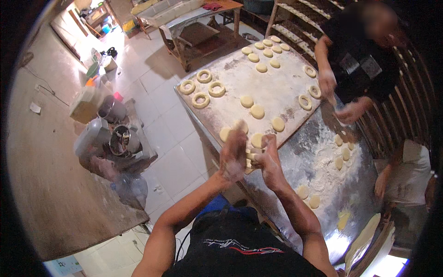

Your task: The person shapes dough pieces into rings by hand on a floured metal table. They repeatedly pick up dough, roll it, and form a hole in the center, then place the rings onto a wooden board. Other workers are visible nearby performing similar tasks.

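Observation:
Both my hands are at the near corner of a floured wooden board [286,69]. My right hand [271,161] curls its fingers against a small stack of pale dough discs [250,157]. On the stack's other side is my left hand [234,154], raised and smeared by motion, so its grip cannot be made out. Loose dough discs lie just beyond the hands, one [278,123] to the right and another [257,111] farther ahead. Several dough rings, such as this dough ring [216,89], rest toward the board's left edge.
A metal table [300,226] with spilled flour [327,171] and more discs adjoins the board. A co-worker [364,64] at the far right holds a tool over its edge. Pots [122,141] and containers stand on the left. Behind is a wooden table [203,18].

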Demonstrator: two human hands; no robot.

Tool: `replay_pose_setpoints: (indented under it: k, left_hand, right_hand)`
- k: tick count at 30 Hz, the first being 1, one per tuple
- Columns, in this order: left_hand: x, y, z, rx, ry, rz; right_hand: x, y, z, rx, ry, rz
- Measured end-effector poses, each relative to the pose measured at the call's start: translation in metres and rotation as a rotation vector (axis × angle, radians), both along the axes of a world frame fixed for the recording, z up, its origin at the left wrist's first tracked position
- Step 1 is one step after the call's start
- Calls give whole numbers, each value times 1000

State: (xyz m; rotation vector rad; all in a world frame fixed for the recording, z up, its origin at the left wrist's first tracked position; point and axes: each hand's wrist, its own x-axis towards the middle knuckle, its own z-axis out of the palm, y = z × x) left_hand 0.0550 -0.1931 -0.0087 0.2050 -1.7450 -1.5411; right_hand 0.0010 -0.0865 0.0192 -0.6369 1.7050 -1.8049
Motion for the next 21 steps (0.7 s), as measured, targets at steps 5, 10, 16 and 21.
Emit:
replay_pose_setpoints:
  k: [5,10,16,21]
  left_hand:
    - [0,-57,-9,-583,-1,215]
    - [-17,-118,-22,-147,-279,220]
    - [-47,-194,-37,-358,-327,536]
    - [-34,-203,-42,-660,-612,275]
  right_hand:
    - [-2,-76,0,12,-316,-48]
    - [-28,-135,-18,142,-26,-21]
    - [-123,-144,-28,713,456,-407]
    - [-154,-121,-33,1077,1054,-105]
